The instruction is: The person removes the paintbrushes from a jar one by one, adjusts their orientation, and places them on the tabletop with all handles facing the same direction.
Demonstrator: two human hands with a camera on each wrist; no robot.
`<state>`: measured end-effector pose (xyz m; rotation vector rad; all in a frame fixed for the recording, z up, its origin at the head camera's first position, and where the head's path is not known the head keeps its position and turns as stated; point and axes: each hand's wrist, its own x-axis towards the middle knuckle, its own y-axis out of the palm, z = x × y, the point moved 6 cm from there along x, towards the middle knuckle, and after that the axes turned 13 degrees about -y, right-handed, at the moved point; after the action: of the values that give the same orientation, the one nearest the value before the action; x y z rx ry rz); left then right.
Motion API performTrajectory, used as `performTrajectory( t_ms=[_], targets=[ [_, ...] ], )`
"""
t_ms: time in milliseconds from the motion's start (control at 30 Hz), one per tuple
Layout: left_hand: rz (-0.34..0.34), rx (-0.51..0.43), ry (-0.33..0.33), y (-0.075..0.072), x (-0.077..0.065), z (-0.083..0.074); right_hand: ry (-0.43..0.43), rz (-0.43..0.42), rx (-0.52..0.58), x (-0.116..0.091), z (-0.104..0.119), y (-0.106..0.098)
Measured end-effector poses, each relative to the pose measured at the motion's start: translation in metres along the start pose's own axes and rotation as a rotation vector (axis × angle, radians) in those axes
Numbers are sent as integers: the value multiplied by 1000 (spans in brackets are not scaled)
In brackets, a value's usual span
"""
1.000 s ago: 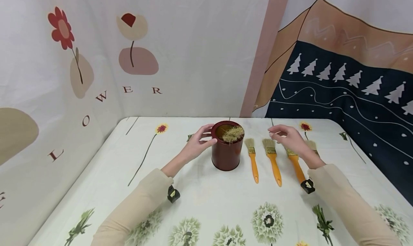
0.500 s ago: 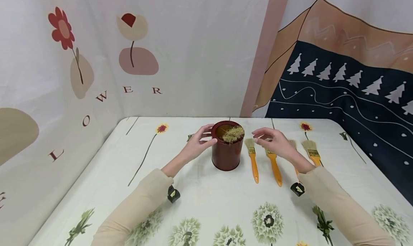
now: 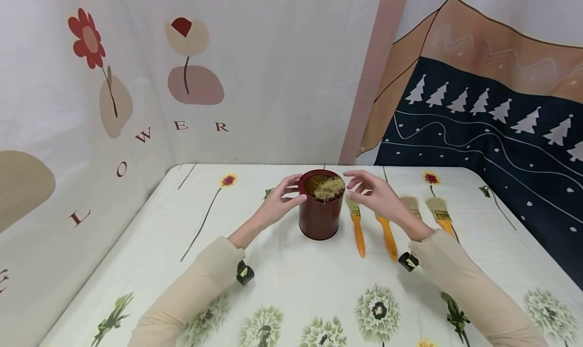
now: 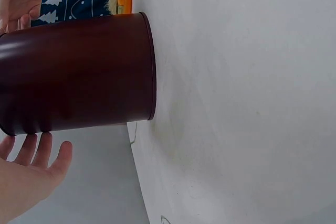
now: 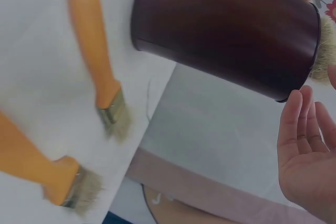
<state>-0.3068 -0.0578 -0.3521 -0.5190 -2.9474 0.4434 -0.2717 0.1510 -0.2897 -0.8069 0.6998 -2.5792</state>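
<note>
A dark red can (image 3: pixel 320 220) stands upright on the table, with a straw-coloured bristly tuft (image 3: pixel 329 189) at its open top, leaning on the right rim. My left hand (image 3: pixel 279 200) is at the can's upper left side; the left wrist view has its fingertips (image 4: pixel 44 140) right at the wall, not wrapped round it. On the other side my right hand (image 3: pixel 373 192) is held with loosely bent fingers and nothing in them, the fingertips (image 5: pixel 294 98) close to the rim. Beneath it lie paintbrushes with orange handles, among them a narrow paintbrush (image 3: pixel 359 235) and a wider paintbrush (image 3: pixel 388 241).
Farther right, another paintbrush (image 3: pixel 411 204) is partly hidden by my right forearm, and a broad paintbrush (image 3: pixel 441 214) lies beyond it. A white flower-printed cloth (image 3: pixel 282 286) covers the table. Printed curtains (image 3: pixel 282 84) hang behind and at both sides.
My right hand has moved left from above the wider brushes to the can's right rim, uncovering the broad paintbrush at far right. The left hand and the can have stayed in place.
</note>
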Motion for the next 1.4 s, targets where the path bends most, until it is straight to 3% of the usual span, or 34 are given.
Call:
performTrajectory(
  t_ms=[467,833,1067,1300,1400],
  targets=[
    [2,-2,-5,0,0,0,-105,76,-30,17,-19,10],
    [23,-6,11,0,-1,-2,-12,4,-106,32,-24,7],
    [39,-19,-18,2,-13,-23,29,-47,-94,39,-34,5],
    [23,-8,20,1,0,-1,14,-69,-85,40,-37,5],
    [14,-7,6,0,1,-1,-1,-98,-69,39,-35,3]
  ],
)
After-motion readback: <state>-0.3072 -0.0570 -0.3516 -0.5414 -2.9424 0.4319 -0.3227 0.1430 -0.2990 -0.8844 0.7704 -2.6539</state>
